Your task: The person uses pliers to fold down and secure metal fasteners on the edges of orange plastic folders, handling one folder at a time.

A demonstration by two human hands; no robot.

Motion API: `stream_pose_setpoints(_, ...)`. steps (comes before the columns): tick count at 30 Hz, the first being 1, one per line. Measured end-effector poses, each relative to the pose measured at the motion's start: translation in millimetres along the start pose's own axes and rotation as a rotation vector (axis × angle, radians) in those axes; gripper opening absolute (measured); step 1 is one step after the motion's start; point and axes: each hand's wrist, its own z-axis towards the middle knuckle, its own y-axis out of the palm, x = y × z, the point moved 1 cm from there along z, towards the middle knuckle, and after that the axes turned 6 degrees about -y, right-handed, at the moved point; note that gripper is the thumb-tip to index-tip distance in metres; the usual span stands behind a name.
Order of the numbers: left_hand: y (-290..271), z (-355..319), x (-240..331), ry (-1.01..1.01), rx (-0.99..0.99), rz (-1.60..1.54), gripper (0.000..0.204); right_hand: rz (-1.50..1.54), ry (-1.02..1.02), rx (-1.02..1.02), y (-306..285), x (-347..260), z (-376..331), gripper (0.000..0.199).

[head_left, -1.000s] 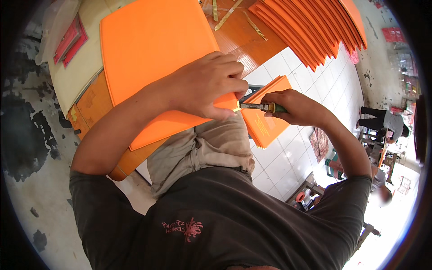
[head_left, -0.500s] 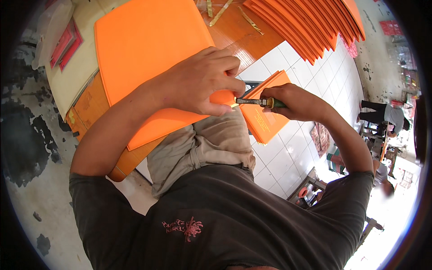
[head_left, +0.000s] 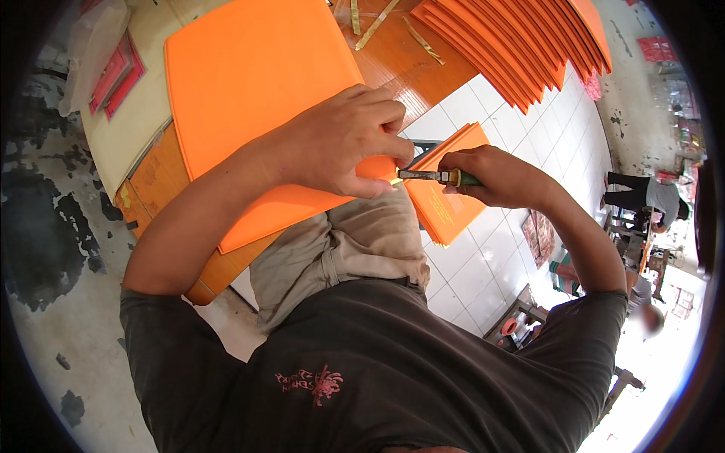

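Note:
A large orange folder or cover (head_left: 257, 90) lies on the wooden table, its near right corner reaching over the edge above my lap. My left hand (head_left: 351, 143) is closed on that corner, thumb below and fingers curled over it. In my right hand (head_left: 498, 175) is a pair of pliers (head_left: 427, 175) with a green handle. The jaws meet the corner beside my left fingertips, at a small yellow-gold piece (head_left: 396, 181). Whether the jaws grip this piece is too small to tell.
A smaller orange stack (head_left: 445, 208) stands beyond my knees. Many orange covers (head_left: 513, 45) are piled at the upper right. Gold strips (head_left: 374, 26) lie on the wooden tabletop (head_left: 404, 57). Red packets (head_left: 117, 79) rest at far left. Other people (head_left: 642, 192) work at right.
Both hands keep their places at the folder's corner. The pliers' jaws look a little narrower than before, and the whole view has shifted slightly.

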Motion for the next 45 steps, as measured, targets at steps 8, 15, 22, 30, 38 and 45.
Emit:
stream_pose_setpoints(8,2,-2,-1,0.002,0.011,0.029,0.037,0.002,-0.063,0.101,8,5,-1,0.031)
stream_pose_setpoints(15,1,-1,1,-0.009,0.005,0.029,0.038,0.021,-0.079,0.109,11,6,-1,0.031)
stream_pose_setpoints(22,1,-1,0,-0.002,-0.001,0.030,0.039,0.043,-0.096,0.122,13,9,0,0.028)
stream_pose_setpoints(30,1,-1,1,-0.003,-0.002,0.020,0.039,0.037,-0.006,0.146,17,2,2,0.036)
stream_pose_setpoints(38,-1,1,1,-0.012,-0.018,-0.014,0.033,0.046,0.033,0.129,14,-1,2,0.035)
stream_pose_setpoints(45,-3,2,2,-0.013,-0.030,-0.016,0.030,0.074,-0.034,0.102,15,11,-2,0.032)
